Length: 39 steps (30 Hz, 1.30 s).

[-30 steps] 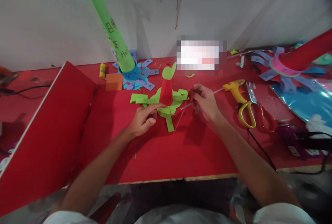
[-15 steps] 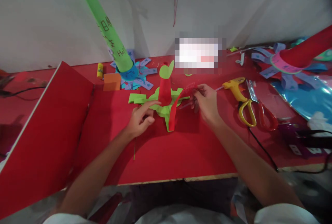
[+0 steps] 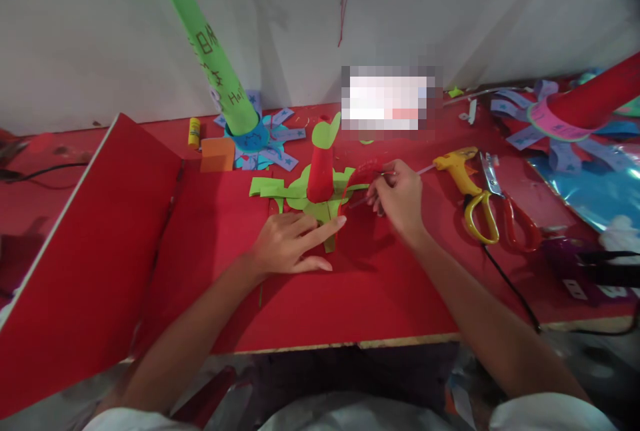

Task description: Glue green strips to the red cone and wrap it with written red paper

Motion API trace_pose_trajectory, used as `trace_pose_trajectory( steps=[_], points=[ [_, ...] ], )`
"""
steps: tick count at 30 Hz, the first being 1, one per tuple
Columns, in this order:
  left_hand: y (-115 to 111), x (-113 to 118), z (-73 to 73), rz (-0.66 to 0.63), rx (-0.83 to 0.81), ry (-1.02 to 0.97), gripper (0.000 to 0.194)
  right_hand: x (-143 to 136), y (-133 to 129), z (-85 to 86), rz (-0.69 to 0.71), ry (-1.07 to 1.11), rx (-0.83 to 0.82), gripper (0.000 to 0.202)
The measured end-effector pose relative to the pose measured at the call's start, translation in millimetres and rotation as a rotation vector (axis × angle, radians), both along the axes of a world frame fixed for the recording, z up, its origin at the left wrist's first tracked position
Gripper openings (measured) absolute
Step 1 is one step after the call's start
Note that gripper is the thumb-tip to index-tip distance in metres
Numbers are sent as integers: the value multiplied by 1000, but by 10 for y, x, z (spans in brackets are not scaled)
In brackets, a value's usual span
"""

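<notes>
A small red paper tube [image 3: 321,174], topped with a light green paper piece [image 3: 324,135], stands on a green paper flower base [image 3: 297,198] with strips around it. My right hand [image 3: 400,196] is closed in a pinch on the upper end of a red paper strip [image 3: 364,170], which curves down beside the base. A thin clear stick also shows by these fingers. My left hand [image 3: 293,243] lies palm down with fingers stretched out. Its index fingertip reaches the front green strip [image 3: 330,243] and the lower part of the red strip, partly covering them.
To the right lie a yellow glue gun [image 3: 463,174] and scissors [image 3: 483,214]. A tall green paper tube [image 3: 220,71] stands behind, with a glue stick [image 3: 194,132] and orange paper [image 3: 217,154] nearby. A red folded board [image 3: 100,264] rises at left.
My left hand has moved right and stretched its fingers across the front of the green base to the red strip. My right hand keeps its pinch in nearly the same place.
</notes>
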<state>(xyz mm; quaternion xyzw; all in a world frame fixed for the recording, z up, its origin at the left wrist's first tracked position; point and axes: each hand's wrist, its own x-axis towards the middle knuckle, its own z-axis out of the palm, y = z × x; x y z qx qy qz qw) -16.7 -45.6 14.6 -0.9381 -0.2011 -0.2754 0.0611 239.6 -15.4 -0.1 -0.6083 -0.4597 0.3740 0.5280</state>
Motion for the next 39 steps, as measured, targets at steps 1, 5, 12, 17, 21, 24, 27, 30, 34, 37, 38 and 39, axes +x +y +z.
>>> trace_pose_trajectory(
  steps=[1, 5, 12, 17, 21, 24, 27, 30, 34, 37, 38, 39],
  points=[
    [2, 6, -5, -8, 12, 1, 68, 0, 0, -5, 0, 3, 3, 12],
    [28, 20, -43, -1, 12, -47, 56, 9, 6, -29, 8, 50, -4, 12],
    [90, -5, -133, 264, -197, -313, 26, 19, 17, 14, 41, 146, 49, 4],
    [201, -72, -109, 403, -372, -482, 28, 15, 31, 7, 71, 131, 49, 5],
    [498, -131, -26, 423, -491, -407, 28, -58, 79, -62, 152, 81, 9, 6],
    [801, -116, 34, 414, -547, -345, 25, -147, 94, -111, 239, 58, 15, 14],
    [1030, -33, 63, 339, -592, -276, 26, -220, 64, -135, 293, 97, 44, 38],
    [1096, 81, 39, 282, -604, -289, 28, -253, 20, -142, 328, 102, 108, 48],
    [1020, 161, -49, 365, -611, -339, 48, -266, -13, -147, 369, 6, 150, 44],
    [984, 148, -90, 401, -745, -364, 53, -281, -34, -150, 397, -75, 183, 39],
    [985, 140, -92, 373, -794, -363, 48, -287, -43, -148, 407, -104, 196, 40],
    [988, 134, -88, 337, -839, -361, 42, -293, -53, -146, 419, -129, 208, 41]
  ],
)
